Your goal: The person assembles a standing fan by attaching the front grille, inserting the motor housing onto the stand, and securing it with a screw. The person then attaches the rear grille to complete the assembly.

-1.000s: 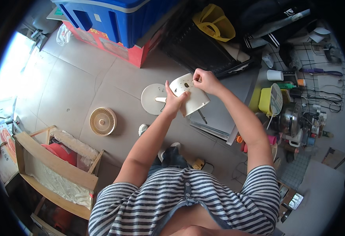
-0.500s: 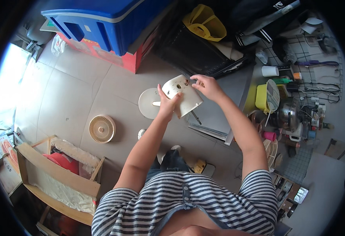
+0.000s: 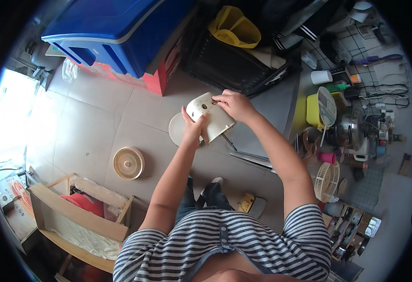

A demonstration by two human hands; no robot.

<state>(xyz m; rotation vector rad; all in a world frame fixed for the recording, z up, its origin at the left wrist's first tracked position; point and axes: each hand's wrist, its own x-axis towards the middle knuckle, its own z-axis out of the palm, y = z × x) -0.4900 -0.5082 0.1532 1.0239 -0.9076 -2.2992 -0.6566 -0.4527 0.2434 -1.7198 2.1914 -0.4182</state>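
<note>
A cream plastic housing (image 3: 217, 123) with a curved shell and several holes is held up in front of me, tilted. My left hand (image 3: 194, 126) grips its left side, thumb across the front face and fingers on the far edge. The fingertips of my right hand (image 3: 234, 104) are pinched together against a hole near the housing's upper right edge; whatever they hold there is too small to make out. Behind the housing, partly covered by it, is a round cream disc (image 3: 176, 129). A thin dark rod (image 3: 228, 140) shows below the housing's lower right edge.
On the tiled floor lies a round cream fan grille (image 3: 128, 163). A wooden frame (image 3: 81, 207) stands at the lower left. Far off are a blue bin (image 3: 107, 33) and a yellow bag (image 3: 234, 35). Along the right, a counter carries a yellow-green container (image 3: 313, 110) and a pink cup (image 3: 327, 158).
My right hand's fingers have closed in on the housing's hole, where they were loosely curled at its edge before. My left hand keeps its grip. The whole view has shifted slightly.
</note>
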